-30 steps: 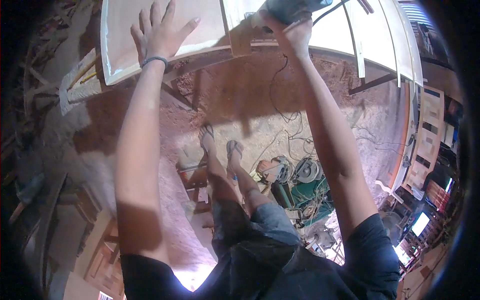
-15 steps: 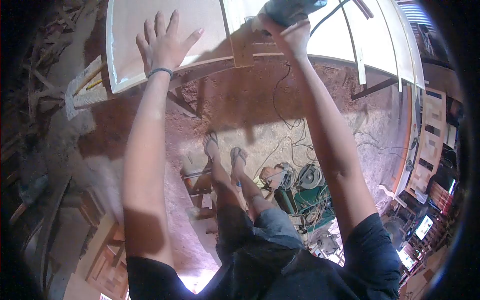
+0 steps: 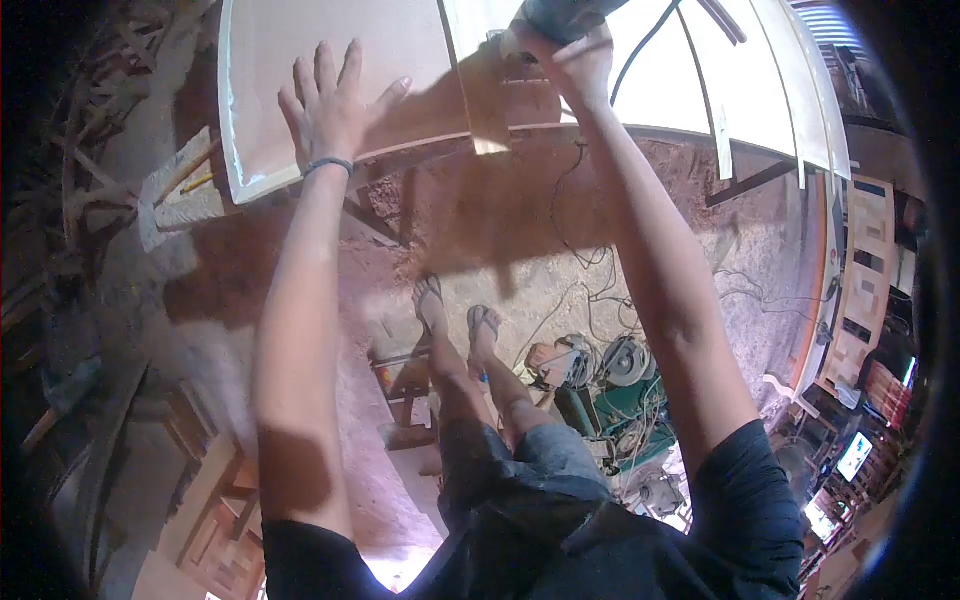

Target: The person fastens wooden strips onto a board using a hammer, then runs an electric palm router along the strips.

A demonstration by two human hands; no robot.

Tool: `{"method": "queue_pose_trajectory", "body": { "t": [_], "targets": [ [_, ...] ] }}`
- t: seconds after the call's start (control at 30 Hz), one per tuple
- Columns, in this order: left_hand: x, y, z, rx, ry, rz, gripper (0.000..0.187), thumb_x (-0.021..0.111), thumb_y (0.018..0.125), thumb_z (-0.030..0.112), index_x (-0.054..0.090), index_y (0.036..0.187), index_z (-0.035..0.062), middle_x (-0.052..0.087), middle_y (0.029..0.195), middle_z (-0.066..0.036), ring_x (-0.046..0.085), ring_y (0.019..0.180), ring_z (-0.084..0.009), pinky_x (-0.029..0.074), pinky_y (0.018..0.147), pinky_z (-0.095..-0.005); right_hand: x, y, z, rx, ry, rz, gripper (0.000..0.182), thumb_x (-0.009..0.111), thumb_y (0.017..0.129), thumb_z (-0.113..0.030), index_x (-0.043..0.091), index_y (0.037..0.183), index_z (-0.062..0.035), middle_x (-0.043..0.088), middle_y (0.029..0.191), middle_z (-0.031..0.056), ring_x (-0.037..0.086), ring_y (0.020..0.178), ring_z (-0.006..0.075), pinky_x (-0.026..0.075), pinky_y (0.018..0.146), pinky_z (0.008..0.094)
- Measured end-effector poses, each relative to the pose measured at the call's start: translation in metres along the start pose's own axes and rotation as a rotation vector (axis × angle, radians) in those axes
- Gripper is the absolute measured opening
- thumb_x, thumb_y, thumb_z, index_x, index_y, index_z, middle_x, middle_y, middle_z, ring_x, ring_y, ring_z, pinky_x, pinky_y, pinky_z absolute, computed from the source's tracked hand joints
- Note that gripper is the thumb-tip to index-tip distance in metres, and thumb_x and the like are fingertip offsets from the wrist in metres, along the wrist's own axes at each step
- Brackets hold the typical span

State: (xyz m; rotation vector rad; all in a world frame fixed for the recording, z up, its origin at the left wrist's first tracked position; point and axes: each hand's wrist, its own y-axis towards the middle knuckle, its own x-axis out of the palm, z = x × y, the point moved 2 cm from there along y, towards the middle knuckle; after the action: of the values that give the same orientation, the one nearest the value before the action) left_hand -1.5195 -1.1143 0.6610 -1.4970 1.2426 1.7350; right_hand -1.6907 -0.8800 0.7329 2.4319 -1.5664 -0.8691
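Note:
My left hand (image 3: 335,115) lies flat with spread fingers on a pale wooden panel (image 3: 260,60), close to its near edge. A dark band circles that wrist. At the top of the view, my right hand (image 3: 575,65) is wrapped round a dark power tool (image 3: 570,15), which is partly cut off by the frame. A black cable (image 3: 640,60) runs beside the tool. Thin wooden strips cross the panel, one of them (image 3: 480,100) between my two hands and others to the right. The tool's underside is hidden.
Below my feet's level of view, power tools (image 3: 628,360) and tangled cords lie beside a green object (image 3: 620,405). A pencil-like yellow stick (image 3: 197,183) rests on a ledge at the left. Patterned wooden panels (image 3: 860,270) stand at the right. Cables trail over the dusty floor.
The panel and floor appear slightly lower in the view. My left hand still lies on the panel, slightly lower in view, and my right hand still holds the tool, slightly further left.

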Motion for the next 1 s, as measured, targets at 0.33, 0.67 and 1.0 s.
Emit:
{"method": "queue_pose_trajectory", "body": {
  "t": [0.33,0.67,1.0],
  "targets": [
    [-0.010,-0.003,-0.004,0.047,0.197,-0.115,0.077,0.060,0.093,0.051,0.028,0.160,0.0315,0.025,0.165,-0.012,0.020,0.151,-0.0400,0.018,0.117,-0.0638,0.015,0.028,0.022,-0.064,0.112,0.070,0.041,0.084,0.072,-0.005,0.061,0.105,-0.0044,0.070,0.092,0.0048,0.068,0.083,0.0163,0.056,0.072,0.0334],
    [-0.021,0.000,0.003,-0.005,0.056,-0.154,0.088,0.054,0.088,0.073,0.026,0.161,0.0323,0.023,0.166,-0.012,0.019,0.152,-0.0411,0.014,0.119,-0.0643,0.033,0.077,0.047,0.065,0.058,0.157,0.050,0.086,0.070,-0.017,0.061,0.111,-0.0056,0.070,0.097,0.0069,0.068,0.088,0.0196,0.056,0.077,0.0361],
    [-0.024,0.005,0.005,-0.027,0.037,-0.196,0.087,0.045,0.087,0.080,0.053,0.148,0.0186,0.027,0.165,-0.014,0.015,0.153,-0.0394,0.010,0.119,-0.0631,0.037,0.108,0.045,0.064,-0.046,0.210,0.050,0.087,0.071,-0.029,0.064,0.108,-0.0040,0.074,0.099,0.0122,0.071,0.092,0.0251,0.055,0.082,0.0385]
  ]
}}
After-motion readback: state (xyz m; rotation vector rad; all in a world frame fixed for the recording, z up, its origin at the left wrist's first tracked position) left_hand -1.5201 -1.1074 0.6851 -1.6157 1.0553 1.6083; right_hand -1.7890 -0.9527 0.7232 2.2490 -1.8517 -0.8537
